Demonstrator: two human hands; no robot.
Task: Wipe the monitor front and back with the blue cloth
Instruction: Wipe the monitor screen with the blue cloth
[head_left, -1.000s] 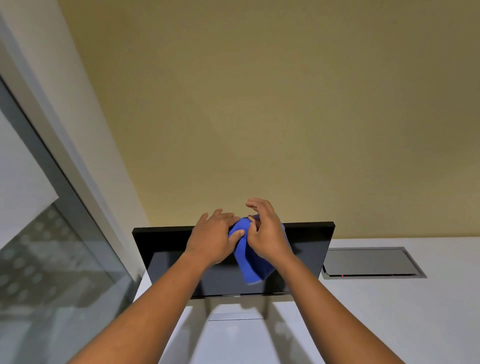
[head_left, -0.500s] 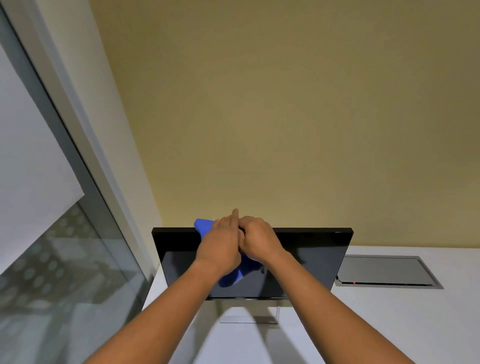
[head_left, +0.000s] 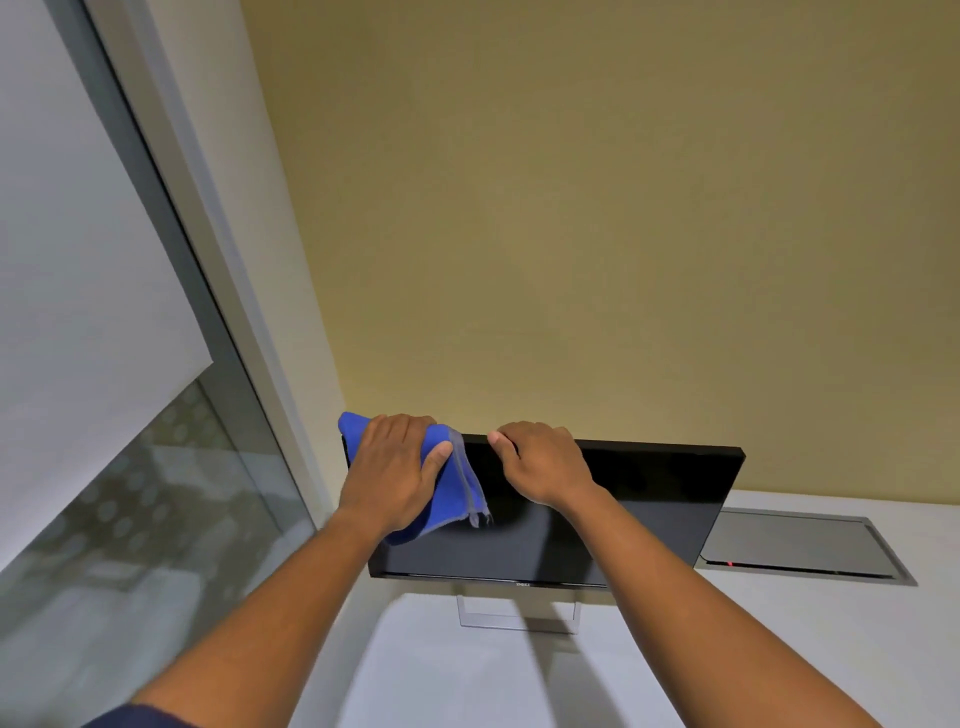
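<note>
Bracing with the right hand (head_left: 543, 462) curled over the monitor (head_left: 597, 519) top helps; left hand (head_left: 395, 475) pins the blue cloth (head_left: 460, 493) flat, so sweep away from that brace.

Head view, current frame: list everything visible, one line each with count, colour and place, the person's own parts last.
monitor: 1, black, on the desk, screen dark.
monitor stand: 1, silver, under the monitor.
blue cloth: 1, blue, draped over the monitor's top left corner.
desk: 1, white.
cable hatch: 1, grey, in the desk right of the monitor.
wall: 1, tan, behind.
window: 1, glass, left.
left hand: presses the cloth.
right hand: grips the monitor's top edge.
</note>
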